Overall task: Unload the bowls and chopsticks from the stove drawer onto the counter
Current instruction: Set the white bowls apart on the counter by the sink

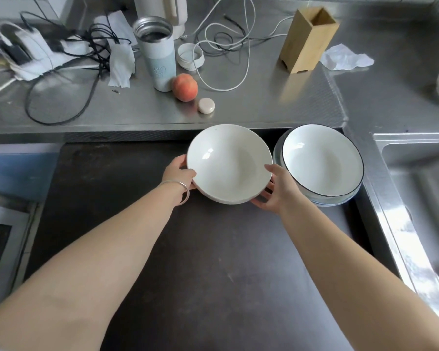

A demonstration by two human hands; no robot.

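Note:
A plain white bowl is held between both hands above the dark drawer floor, near the counter's front edge. My left hand grips its left rim, thumb on top and fingers underneath. My right hand grips its right rim the same way. To the right, a white bowl with a dark rim sits nested in a clear glass bowl at the drawer's back right corner. An empty wooden chopstick holder stands on the steel counter. No chopsticks are in view.
On the counter stand an open tumbler, its lid, a peach, a small round disc, tangled cables and crumpled tissue. A sink lies at the right.

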